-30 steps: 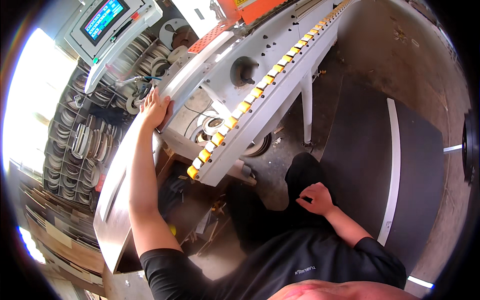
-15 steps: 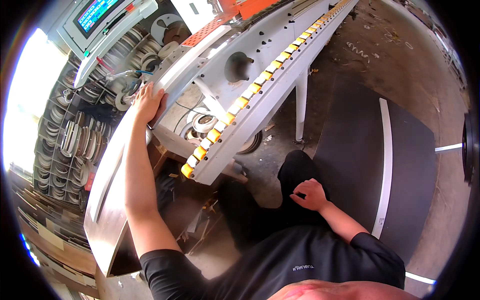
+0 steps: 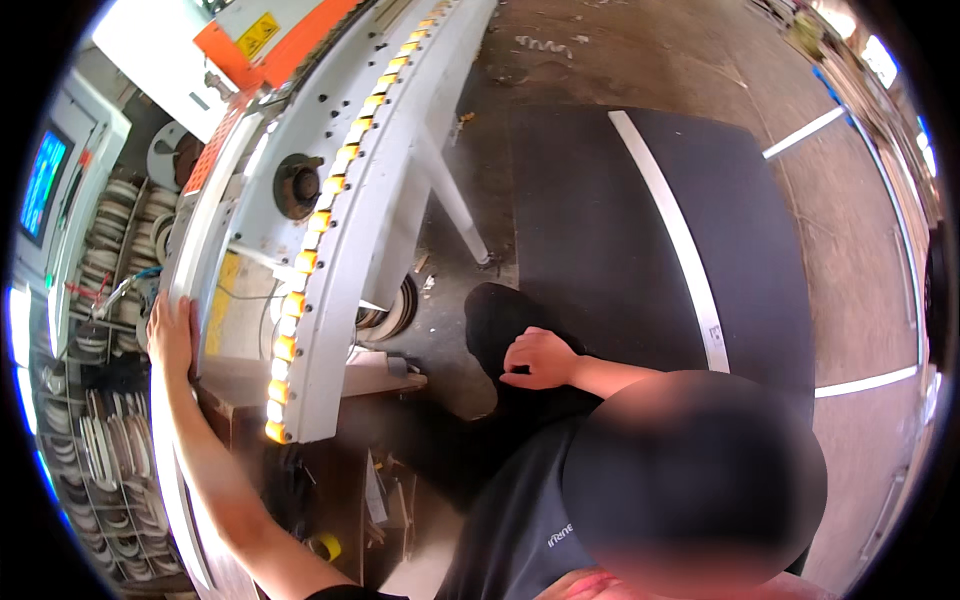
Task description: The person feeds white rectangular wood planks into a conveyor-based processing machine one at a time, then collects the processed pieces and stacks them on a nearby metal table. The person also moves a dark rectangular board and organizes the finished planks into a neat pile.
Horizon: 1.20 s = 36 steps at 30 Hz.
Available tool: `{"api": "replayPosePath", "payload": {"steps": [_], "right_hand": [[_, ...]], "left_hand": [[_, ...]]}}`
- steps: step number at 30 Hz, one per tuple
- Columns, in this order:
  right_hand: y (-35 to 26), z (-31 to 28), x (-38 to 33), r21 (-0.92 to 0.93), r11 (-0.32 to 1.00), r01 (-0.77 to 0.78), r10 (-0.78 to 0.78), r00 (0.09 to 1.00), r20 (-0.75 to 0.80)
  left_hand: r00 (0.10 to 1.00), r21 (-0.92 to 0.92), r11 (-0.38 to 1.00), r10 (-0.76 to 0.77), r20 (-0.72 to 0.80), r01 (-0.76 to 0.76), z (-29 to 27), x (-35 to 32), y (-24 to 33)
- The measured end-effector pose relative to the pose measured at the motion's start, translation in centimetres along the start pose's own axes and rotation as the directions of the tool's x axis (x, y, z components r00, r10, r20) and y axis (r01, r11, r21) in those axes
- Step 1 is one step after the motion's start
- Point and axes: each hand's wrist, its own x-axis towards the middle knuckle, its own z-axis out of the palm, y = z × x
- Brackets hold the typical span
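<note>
Black floor mat (image 3: 600,230), blue screen (image 3: 45,180)

A workshop: roller-railed machine (image 3: 330,200), concrete floor (image 3: 600,60), stacked coils (image 3: 90,440).

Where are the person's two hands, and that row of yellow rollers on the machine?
left hand (image 3: 172,335): head view, back of the hand.
right hand (image 3: 540,358): head view, knuckles.
row of yellow rollers (image 3: 300,270): head view, a roller midway along.

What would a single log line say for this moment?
left hand: flat on white panel edge | right hand: resting on black-trousered knee | beside: machine's yellow roller rail
</note>
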Motion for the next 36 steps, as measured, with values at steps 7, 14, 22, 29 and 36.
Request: {"api": "replayPosePath", "payload": {"steps": [7,14,22,29,36], "right_hand": [[0.1,0.1,-0.2,0.007,1.0,0.002,-0.002,1.0,-0.023],[0.2,-0.3,-0.1,0.011,1.0,-0.01,0.01,1.0,0.006],[0.1,-0.3,-0.1,0.027,0.999,-0.018,0.018,1.0,0.008],[0.1,-0.1,0.0,0.024,1.0,0.001,-0.001,1.0,-0.014],[0.4,0.1,0.2,0.017,1.0,-0.015,0.014,1.0,0.021]], "left_hand": [[0.999,-0.016,0.999,0.041,-0.013,-0.041,-0.1,0.6,0.0],[1.0,-0.049,0.999,0.014,-0.003,-0.014,0.1,0.6,-0.1],[1.0,-0.066,0.997,0.027,0.006,-0.027,0.1,0.6,-0.4],[0.999,-0.102,0.995,0.012,-0.045,-0.016,-0.4,-0.2,0.5],[0.999,-0.06,0.998,0.023,-0.038,-0.025,-0.5,-0.5,0.6]]}}
